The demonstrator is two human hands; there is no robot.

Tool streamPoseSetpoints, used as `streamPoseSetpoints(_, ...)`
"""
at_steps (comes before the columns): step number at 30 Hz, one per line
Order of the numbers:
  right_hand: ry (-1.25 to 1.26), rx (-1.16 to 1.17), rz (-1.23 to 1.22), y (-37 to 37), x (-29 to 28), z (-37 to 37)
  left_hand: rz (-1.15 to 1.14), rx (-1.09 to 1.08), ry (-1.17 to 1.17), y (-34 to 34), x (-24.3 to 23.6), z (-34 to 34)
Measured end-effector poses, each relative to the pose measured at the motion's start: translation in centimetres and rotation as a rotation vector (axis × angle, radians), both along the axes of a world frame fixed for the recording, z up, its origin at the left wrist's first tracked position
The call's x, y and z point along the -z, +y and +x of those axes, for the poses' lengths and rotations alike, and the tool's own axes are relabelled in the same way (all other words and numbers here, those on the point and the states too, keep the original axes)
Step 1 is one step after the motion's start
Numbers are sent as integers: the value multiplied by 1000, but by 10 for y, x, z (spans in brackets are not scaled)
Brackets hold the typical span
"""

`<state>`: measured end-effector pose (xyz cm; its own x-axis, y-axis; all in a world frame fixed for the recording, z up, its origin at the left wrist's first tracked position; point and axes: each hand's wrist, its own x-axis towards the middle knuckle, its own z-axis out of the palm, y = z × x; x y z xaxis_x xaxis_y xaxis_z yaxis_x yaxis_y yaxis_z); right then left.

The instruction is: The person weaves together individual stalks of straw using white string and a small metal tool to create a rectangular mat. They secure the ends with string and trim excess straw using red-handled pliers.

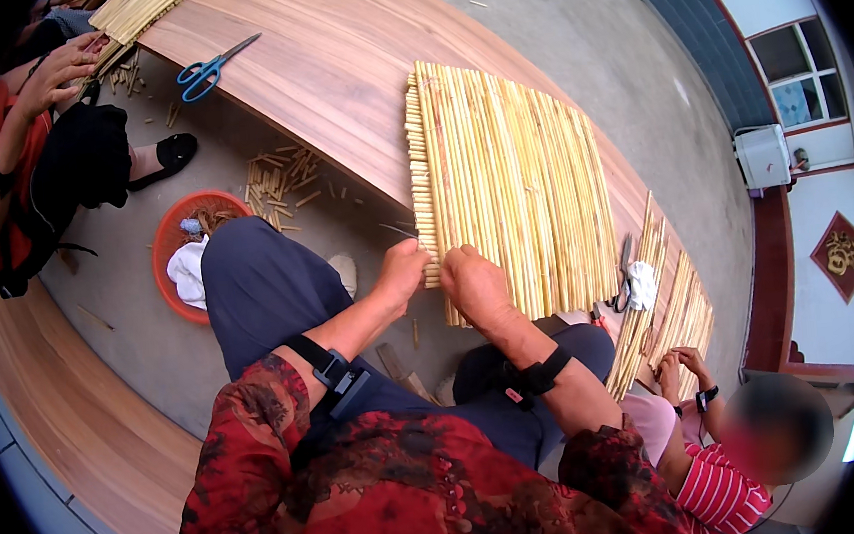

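Note:
A mat of pale yellow reed stalks (521, 189) lies on the wooden table, its near edge reaching over the table's side towards my lap. At the mat's near left corner, my left hand (405, 271) is closed in a pinch against the stalk ends. A thin dark curved strip (397, 230) shows just beyond these fingers; its kind is too small to tell. My right hand (476, 283) grips the mat's near edge, close beside the left, with its fingers curled over the stalks. What lies between my fingertips is hidden.
Blue-handled scissors (199, 77) lie at the table's (332, 84) left edge. An orange basket (160, 253) with cloth stands on the floor near cut stalk pieces (275, 184). Co-workers sit left and right; more stalks (676, 313) and dark scissors (624, 277) lie at the right.

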<state>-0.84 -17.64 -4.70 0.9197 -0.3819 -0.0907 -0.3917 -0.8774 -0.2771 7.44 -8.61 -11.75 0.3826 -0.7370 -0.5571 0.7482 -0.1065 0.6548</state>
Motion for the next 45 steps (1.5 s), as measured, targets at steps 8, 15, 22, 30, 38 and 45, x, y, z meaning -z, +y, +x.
streamPoseSetpoints(8,-21,406,1035,-22,-16,-1,-33,22,-123,1,-2,3)
streamPoseSetpoints(15,-138,394,1227,-19,-32,2,-134,-64,-205,-5,16,-6)
streamPoseSetpoints(22,-523,410,1308,-61,-141,25,-11,19,-99,-4,0,-8)
streamPoseSetpoints(30,-580,485,1266,-77,-127,21,21,150,59,18,17,-9)
streamPoseSetpoints(38,-698,518,1261,-94,-125,8,213,285,-119,54,23,5)
streamPoseSetpoints(45,-845,399,1387,-69,-157,7,131,338,-251,44,39,-8)
